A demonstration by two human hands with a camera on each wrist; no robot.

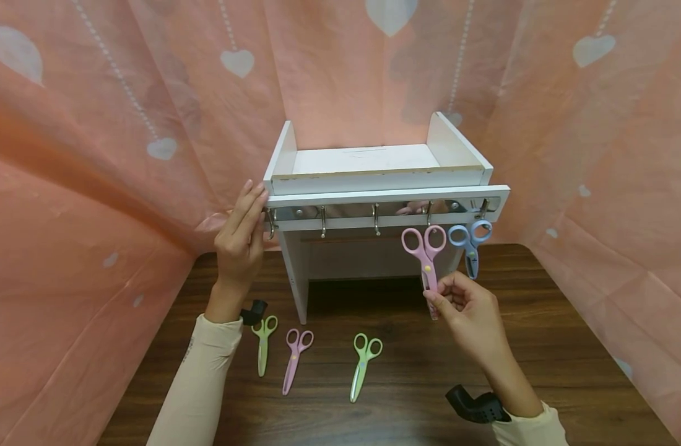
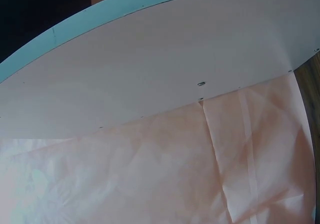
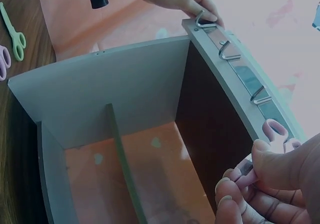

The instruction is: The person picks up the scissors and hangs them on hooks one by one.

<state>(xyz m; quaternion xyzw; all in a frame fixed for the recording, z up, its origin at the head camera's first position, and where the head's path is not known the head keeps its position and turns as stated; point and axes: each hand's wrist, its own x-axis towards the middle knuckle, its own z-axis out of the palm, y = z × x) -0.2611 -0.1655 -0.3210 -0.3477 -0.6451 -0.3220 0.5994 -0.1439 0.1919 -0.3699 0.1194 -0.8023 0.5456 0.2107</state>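
Note:
My right hand pinches pink scissors by the blades between thumb and fingers. Their handle loops point up, right below the fourth hook of a metal hook rail. In the right wrist view the pink scissors are partly covered by my thumb. Blue scissors hang from the rightmost hook, blades down. My left hand rests against the left end of the rail board, its fingers extended. The left wrist view shows a white panel and no hand.
A white shelf unit carries the rail along its front. On the dark wooden table lie yellow-green scissors, another pink pair and a green pair. Pink cloth with hearts surrounds the table.

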